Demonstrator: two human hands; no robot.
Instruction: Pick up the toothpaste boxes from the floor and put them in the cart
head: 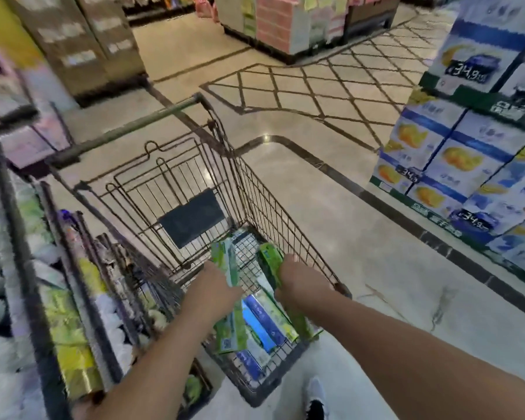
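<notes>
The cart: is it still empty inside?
No: the cart already holds several green and blue toothpaste boxes lying on its wire bottom.

Boxes green/white, some blue/white; cart dark wire, green handle; floor beige with dark diamond grid; stacked cartons probably blue/white/yellow.

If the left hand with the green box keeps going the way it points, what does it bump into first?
Probably the black flap on the cart's back wall. The left hand and its green box point that way over the basket, though depth is hard to judge.
</notes>
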